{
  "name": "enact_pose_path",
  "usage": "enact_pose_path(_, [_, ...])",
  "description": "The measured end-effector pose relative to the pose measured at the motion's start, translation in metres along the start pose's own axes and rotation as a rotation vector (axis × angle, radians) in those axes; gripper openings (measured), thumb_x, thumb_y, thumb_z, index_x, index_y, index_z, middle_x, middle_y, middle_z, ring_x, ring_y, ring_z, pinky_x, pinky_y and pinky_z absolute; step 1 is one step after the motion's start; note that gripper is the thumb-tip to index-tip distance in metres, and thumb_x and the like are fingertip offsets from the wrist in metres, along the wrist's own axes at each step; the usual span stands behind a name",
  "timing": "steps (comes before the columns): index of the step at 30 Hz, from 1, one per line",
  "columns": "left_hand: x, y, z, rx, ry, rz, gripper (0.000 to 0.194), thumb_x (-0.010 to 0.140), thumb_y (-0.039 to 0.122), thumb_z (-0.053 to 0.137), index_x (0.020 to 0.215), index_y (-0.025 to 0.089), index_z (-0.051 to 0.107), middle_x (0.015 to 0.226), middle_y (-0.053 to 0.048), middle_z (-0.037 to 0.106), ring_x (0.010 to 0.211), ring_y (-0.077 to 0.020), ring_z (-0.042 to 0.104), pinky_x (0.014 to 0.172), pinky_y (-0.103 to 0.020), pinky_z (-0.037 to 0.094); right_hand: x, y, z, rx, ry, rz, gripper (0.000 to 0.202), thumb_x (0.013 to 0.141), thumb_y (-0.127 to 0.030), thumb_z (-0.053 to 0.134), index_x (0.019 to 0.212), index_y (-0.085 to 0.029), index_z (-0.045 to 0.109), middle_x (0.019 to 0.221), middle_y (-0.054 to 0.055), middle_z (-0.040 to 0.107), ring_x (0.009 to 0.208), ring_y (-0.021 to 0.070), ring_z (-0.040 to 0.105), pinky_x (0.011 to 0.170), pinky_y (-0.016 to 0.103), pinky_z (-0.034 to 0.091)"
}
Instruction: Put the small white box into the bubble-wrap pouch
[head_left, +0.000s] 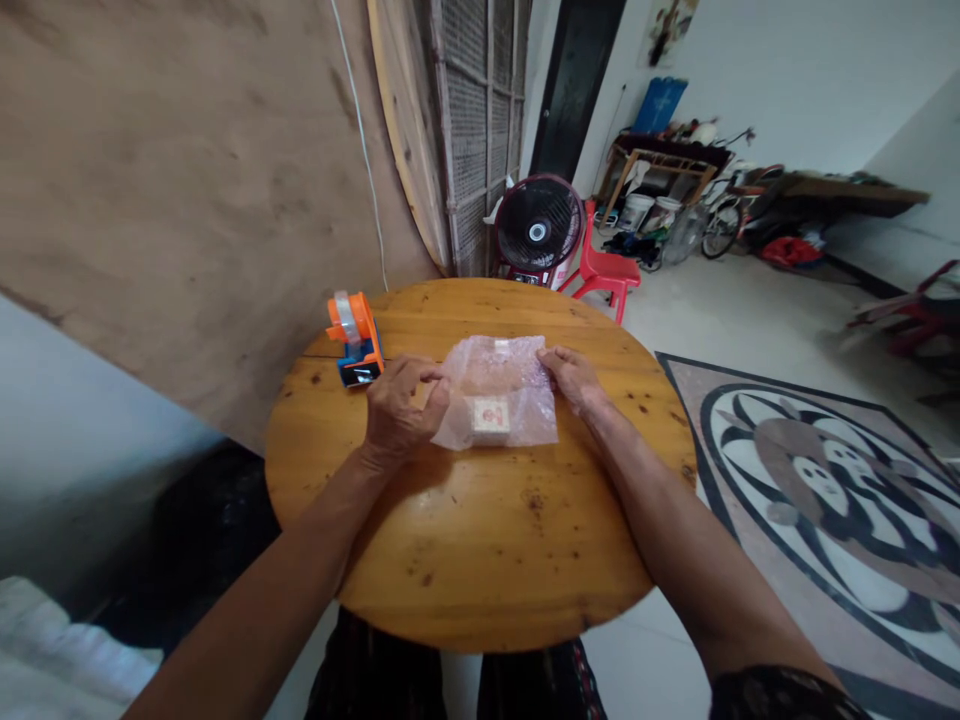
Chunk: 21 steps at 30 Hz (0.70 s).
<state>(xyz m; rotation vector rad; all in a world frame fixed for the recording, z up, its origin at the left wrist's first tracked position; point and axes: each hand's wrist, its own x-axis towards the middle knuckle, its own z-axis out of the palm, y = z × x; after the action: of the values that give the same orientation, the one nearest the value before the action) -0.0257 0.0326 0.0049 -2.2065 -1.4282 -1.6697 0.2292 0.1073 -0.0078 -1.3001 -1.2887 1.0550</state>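
A sheet of clear bubble wrap lies spread on the round wooden table. On its near half sits a small pale box with a reddish print on top; the film around it makes its edges hazy. My left hand is at the sheet's left edge, its fingers curled and the thumb and forefinger closing on the film. At the upper right edge my right hand pinches the wrap between thumb and fingers. Left of the wrap stands an orange and blue tape dispenser with a roll of clear tape.
Beyond the table are a black fan and a red plastic chair. A wooden board rises at the left. Farther back stand a cluttered bench and a bicycle. A panda-patterned floor design lies at the right.
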Motion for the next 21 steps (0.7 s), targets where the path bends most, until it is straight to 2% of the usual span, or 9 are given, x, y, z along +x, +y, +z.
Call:
enact_pose_path(3, [-0.004,0.008,0.0,-0.048,-0.087,0.114,0.012,0.082,0.021,0.054,0.085,0.019,0.065,0.091,-0.007,0.07,0.086,-0.0188,0.063,0.081,-0.033,0.051,0.001,0.002,0.001,-0.019,-0.007,-0.009,0.034,0.068,-0.048,0.066,0.06,-0.02,0.048,0.051,-0.008,0.04,0.046,0.0073,0.033,0.046,0.023,0.025])
enact_pose_path(6, [-0.005,0.011,0.002,-0.152,-0.255,0.172,0.023,0.085,0.021,0.051,0.1,0.018,0.067,0.103,-0.008,0.072,0.101,-0.0213,0.064,0.094,-0.037,0.049,0.0,0.002,0.003,-0.026,-0.02,-0.008,0.034,0.067,-0.048,0.066,0.06,-0.02,0.049,0.051,-0.007,0.041,0.047,0.0071,0.033,0.047,0.022,0.026])
enact_pose_path(8, [-0.004,0.01,0.004,-0.206,-0.383,0.094,0.032,0.087,0.027,0.05,0.114,0.018,0.064,0.115,-0.009,0.07,0.111,-0.0236,0.062,0.099,-0.039,0.047,0.0,0.002,0.004,-0.031,-0.021,-0.008,0.034,0.067,-0.049,0.065,0.06,-0.019,0.049,0.05,-0.007,0.041,0.046,0.0069,0.033,0.046,0.022,0.026])
enact_pose_path(10, [-0.003,0.006,0.006,-0.256,-0.493,-0.053,0.042,0.089,0.034,0.05,0.127,0.018,0.058,0.123,-0.01,0.067,0.115,-0.0256,0.061,0.101,-0.041,0.046,0.0,0.002,0.004,-0.045,-0.019,-0.005,0.034,0.068,-0.049,0.065,0.06,-0.02,0.048,0.05,-0.007,0.041,0.045,0.0068,0.033,0.045,0.022,0.025])
enact_pose_path(14, [-0.003,-0.005,0.01,-0.367,-0.605,-0.254,0.059,0.089,0.044,0.049,0.14,0.014,0.046,0.126,-0.013,0.065,0.117,-0.0274,0.061,0.1,-0.042,0.047,0.003,0.003,0.0,-0.096,0.003,0.035,0.033,0.071,-0.048,0.061,0.061,-0.02,0.046,0.049,-0.007,0.042,0.043,0.0077,0.036,0.043,0.022,0.029])
enact_pose_path(17, [-0.004,-0.012,0.013,-0.4,-0.651,-0.319,0.065,0.09,0.047,0.049,0.144,0.014,0.041,0.129,-0.015,0.063,0.119,-0.0276,0.059,0.102,-0.042,0.046,0.007,0.004,-0.006,-0.18,0.03,0.051,0.03,0.073,-0.045,0.059,0.061,-0.021,0.047,0.049,-0.006,0.044,0.041,0.0087,0.038,0.042,0.023,0.03])
enact_pose_path(21, [-0.005,-0.014,0.014,-0.401,-0.709,-0.296,0.065,0.091,0.049,0.048,0.147,0.017,0.037,0.13,-0.013,0.063,0.121,-0.0268,0.058,0.105,-0.044,0.043,0.01,0.005,-0.012,-0.407,0.075,-0.075,0.027,0.076,-0.039,0.056,0.058,-0.019,0.052,0.051,-0.003,0.05,0.049,0.0104,0.043,0.049,0.023,0.033])
